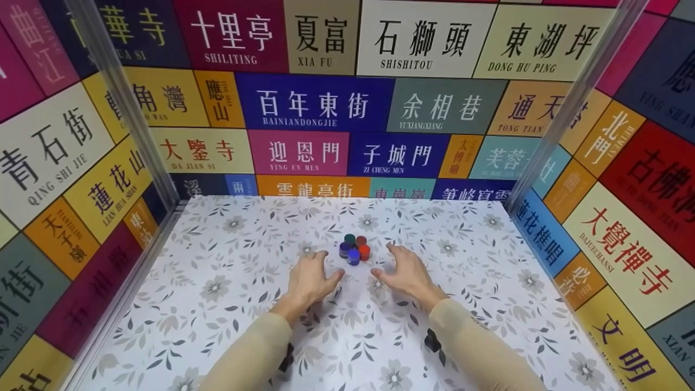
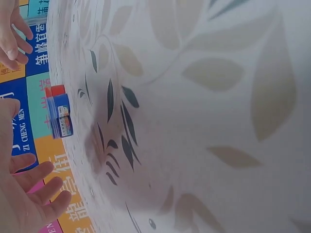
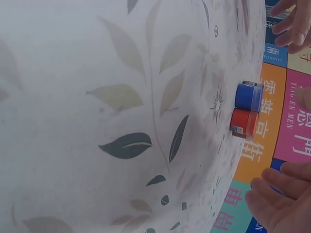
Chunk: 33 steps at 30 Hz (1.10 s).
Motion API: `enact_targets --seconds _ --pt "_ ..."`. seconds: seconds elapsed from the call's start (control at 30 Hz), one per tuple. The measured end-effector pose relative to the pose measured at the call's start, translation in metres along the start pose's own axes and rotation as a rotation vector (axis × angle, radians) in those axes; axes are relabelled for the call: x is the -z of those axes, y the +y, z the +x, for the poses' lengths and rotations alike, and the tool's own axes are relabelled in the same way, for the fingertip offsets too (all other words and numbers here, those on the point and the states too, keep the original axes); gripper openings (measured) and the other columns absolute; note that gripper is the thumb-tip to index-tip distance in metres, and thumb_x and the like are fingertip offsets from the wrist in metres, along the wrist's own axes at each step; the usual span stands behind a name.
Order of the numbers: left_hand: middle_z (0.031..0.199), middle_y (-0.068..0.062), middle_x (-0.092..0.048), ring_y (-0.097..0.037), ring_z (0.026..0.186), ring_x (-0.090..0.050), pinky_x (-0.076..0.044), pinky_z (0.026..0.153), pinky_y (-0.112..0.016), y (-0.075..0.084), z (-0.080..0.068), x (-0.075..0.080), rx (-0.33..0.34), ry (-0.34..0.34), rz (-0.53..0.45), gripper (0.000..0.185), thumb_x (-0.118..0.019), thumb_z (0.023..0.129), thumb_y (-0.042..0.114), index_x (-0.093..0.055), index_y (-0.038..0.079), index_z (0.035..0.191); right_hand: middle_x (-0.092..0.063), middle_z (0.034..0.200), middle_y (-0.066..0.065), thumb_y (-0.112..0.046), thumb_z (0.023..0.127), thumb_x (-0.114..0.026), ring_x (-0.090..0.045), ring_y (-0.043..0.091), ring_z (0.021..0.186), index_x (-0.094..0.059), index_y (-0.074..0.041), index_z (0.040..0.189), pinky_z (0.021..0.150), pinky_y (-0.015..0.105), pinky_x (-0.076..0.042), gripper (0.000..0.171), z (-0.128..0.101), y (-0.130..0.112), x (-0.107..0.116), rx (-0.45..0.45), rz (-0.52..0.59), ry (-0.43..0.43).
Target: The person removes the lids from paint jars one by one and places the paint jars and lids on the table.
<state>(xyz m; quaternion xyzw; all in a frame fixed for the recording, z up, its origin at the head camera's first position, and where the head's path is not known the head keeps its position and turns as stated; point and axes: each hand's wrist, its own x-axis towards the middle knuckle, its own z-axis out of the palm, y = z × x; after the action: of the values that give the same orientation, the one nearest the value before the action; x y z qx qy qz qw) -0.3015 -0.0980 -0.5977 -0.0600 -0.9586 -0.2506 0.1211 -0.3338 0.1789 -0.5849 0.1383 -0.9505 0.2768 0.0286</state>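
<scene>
Several small paint jars stand bunched on the table: a green jar (image 1: 349, 239) and a brown jar (image 1: 361, 240) at the back, a dark blue jar (image 1: 345, 250), a red jar (image 1: 364, 252), and a brighter blue jar (image 1: 354, 258) in front. My left hand (image 1: 310, 279) is just left of the group, fingers loosely spread and apart from it. On the other side, my right hand (image 1: 407, 271) is held likewise, holding nothing. The right wrist view has the blue jar (image 3: 249, 96) beside the red jar (image 3: 244, 122); other jars are hidden there.
A white tabletop (image 1: 217, 336) printed with grey flowers and leaves lies under the hands. Coloured panels (image 1: 315, 103) with Chinese lettering wall it in at the back and both sides. Clear corner posts (image 1: 575, 98) stand at the back left and right.
</scene>
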Motion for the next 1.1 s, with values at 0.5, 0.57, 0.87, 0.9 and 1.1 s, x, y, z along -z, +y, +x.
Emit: enact_targets --seconds 0.5,0.57,0.87,0.9,1.1 --pt "0.125 -0.021 -0.079 -0.042 0.113 -0.075 -0.063 0.102 -0.058 -0.001 0.005 -0.021 -0.002 0.001 -0.047 0.065 -0.078 0.097 0.055 -0.075 0.001 0.133 -0.081 0.130 0.023 -0.031 0.092 -0.089 -0.077 0.040 0.122 -0.074 -0.001 0.137 0.111 0.056 -0.060 0.056 0.014 0.001 -0.019 -0.047 0.116 0.073" --pt "0.124 -0.021 -0.080 -0.042 0.112 -0.075 -0.063 0.101 -0.058 0.001 0.006 -0.023 0.001 -0.008 -0.050 0.064 -0.078 0.097 0.054 -0.075 0.001 0.133 -0.081 0.128 0.023 -0.030 0.091 -0.089 -0.077 0.040 0.120 -0.075 0.000 0.135 0.109 0.056 -0.061 0.055 0.016 0.002 -0.022 -0.054 0.130 0.077" --pt "0.123 -0.019 -0.080 -0.041 0.114 -0.076 -0.063 0.101 -0.056 0.015 0.005 -0.021 0.053 -0.060 -0.037 0.061 -0.080 0.096 0.052 -0.076 0.004 0.133 -0.083 0.126 0.017 -0.031 0.092 -0.091 -0.079 0.034 0.119 -0.077 -0.005 0.135 0.109 0.052 -0.062 0.053 0.024 -0.003 -0.030 -0.140 0.173 0.070" --pt "0.123 -0.019 -0.080 -0.041 0.114 -0.076 -0.063 0.101 -0.056 0.015 0.005 -0.021 0.053 -0.057 -0.039 0.061 -0.080 0.096 0.052 -0.076 0.004 0.133 -0.083 0.125 0.017 -0.032 0.092 -0.091 -0.079 0.034 0.118 -0.077 -0.005 0.135 0.108 0.051 -0.062 0.053 0.024 -0.003 -0.031 -0.143 0.172 0.071" --pt "0.122 -0.018 -0.080 -0.040 0.114 -0.075 -0.063 0.101 -0.056 0.017 0.005 -0.024 0.064 -0.057 -0.055 0.061 -0.079 0.096 0.053 -0.075 0.005 0.134 -0.083 0.121 0.017 -0.032 0.091 -0.092 -0.081 0.030 0.110 -0.078 -0.002 0.133 0.103 0.049 -0.064 0.053 0.027 -0.003 -0.035 -0.152 0.190 0.067"
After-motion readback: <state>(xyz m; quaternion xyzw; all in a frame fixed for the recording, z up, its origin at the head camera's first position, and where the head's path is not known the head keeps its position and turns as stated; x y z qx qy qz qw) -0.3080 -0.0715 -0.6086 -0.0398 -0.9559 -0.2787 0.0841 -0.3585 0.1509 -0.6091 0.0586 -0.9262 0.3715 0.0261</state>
